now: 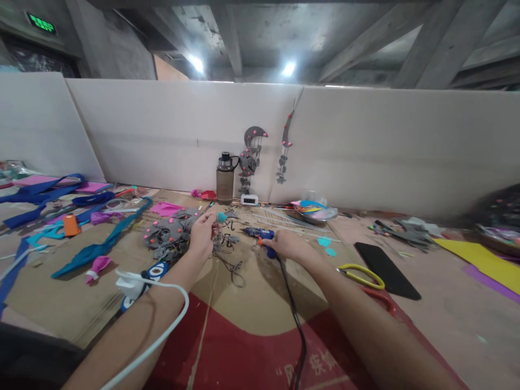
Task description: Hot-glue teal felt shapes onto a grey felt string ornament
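Note:
My left hand (203, 233) is closed, pinching a small turquoise felt flower (221, 216) at its fingertips. Grey felt pieces with pink and orange pompoms (166, 233) lie just left of that hand, partly hidden by it. Loose grey strings and small felt cutouts (235, 268) spread between the hands. In my right hand (290, 245) is a blue hot glue gun (260, 233), its nozzle pointing left towards the flower and its black cord (292, 309) running down to the front edge. More turquoise flower cutouts (325, 242) rest on the cardboard beyond my right hand.
A water bottle (225, 181) and a small digital clock (249, 200) stand by the white partition (174, 135), where moon ornaments (255, 132) hang. Yellow-handled scissors (365, 273) and a black phone (385, 269) lie right. A white cable (182, 309) loops over my left forearm.

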A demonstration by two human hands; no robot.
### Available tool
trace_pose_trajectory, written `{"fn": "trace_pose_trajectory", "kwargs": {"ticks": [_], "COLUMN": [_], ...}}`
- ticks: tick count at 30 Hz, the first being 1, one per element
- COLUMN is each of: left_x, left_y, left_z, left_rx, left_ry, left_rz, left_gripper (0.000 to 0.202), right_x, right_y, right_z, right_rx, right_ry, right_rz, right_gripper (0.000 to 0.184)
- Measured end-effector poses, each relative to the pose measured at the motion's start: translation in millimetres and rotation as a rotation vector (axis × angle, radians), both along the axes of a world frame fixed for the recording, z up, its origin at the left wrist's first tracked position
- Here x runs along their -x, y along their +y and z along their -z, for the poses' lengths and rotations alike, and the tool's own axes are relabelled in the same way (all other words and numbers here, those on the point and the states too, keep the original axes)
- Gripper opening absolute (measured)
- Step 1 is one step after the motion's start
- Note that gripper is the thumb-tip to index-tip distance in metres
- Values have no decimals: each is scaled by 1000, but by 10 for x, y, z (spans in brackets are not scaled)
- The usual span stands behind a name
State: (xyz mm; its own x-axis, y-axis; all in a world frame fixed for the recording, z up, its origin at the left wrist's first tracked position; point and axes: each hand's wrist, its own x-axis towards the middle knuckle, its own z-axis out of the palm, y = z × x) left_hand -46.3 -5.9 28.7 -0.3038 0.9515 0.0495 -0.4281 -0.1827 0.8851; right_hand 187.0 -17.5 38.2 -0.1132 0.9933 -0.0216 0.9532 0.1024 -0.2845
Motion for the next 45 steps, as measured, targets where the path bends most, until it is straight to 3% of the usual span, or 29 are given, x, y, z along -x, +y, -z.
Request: {"fn": "trace_pose_trajectory", "kwargs": {"ticks": [4, 8, 12, 16, 21, 29, 45], "left_x": [11, 2, -15, -23, -27, -46, -127], "left_y": [-2, -7, -15, -8, 13, -5, -59], "left_z": [12, 16, 21, 45, 70, 57, -13], "left_rx": [14, 23, 35, 31, -1, -45, -48], "left_ry": [5, 19, 32, 33, 41, 56, 63], "left_rz": [-5, -7, 1, 12, 25, 44, 51], "left_gripper": [24, 24, 25, 28, 30, 31, 33], "right_x": [102, 96, 61, 170, 374, 415, 446], "right_y": [20, 92, 173, 115, -131, -311, -331], "right_z": [244, 315, 261, 146, 24, 41, 65], "right_rx": [-2, 17, 8, -111, -266, -425, -368], "right_ry": [125, 251, 408, 612, 1132, 835, 705], "right_rz": [34, 54, 77, 58, -220, -372, -350], "right_gripper": [30, 18, 19, 33, 34, 21, 20]}}
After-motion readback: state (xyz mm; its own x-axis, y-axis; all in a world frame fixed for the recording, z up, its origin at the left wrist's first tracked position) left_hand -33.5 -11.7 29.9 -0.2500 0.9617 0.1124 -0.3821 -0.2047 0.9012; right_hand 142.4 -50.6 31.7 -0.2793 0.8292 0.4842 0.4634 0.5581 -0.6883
